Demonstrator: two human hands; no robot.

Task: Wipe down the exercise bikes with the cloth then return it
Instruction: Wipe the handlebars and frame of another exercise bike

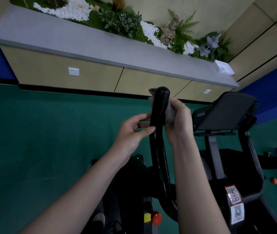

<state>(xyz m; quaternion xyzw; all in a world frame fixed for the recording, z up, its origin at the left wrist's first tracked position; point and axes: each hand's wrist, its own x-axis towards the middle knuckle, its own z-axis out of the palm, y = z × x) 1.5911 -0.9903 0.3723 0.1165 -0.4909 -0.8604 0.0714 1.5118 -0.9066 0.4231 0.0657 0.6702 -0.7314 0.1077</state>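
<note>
- Cloth (170,116): grey, bunched against the right side of the bar (159,107). A corner pokes out behind the bar's tip, just above the grip.
- Right hand (179,120): fingers curled round the cloth and clamping it on the bar's upper end. We cannot see the fingertips, which are hidden behind cloth and bar.
- Left hand (132,132): just below and left of the grip. Thumb lies on the bar's front edge and fingers reach behind it, so the bar is pinched lightly between them.
- The bar is black and glossy. It runs down from the grip between both forearms and curves into the bike (129,183) underneath.
- Right of the grip and near it is a dark console (225,112), tilted on its own stand.
- Far below the grip, a red knob (156,217) sits on the bike frame. A second red knob (273,180) is lower right, well apart.
- Below and right of the grip, two code stickers (233,194) are on a black post, one above the other.
- Green floor (33,149) spreads to the left of the hands and under the bike.
- Beyond the grip stands a tan cabinet front with a white wall plate (73,71), topped by a grey ledge (67,41).
- Behind the ledge are plants (120,19), white pebbles (77,7) and a small stone lantern (210,44).
- A white box (224,67) sits at the ledge's right end.
</note>
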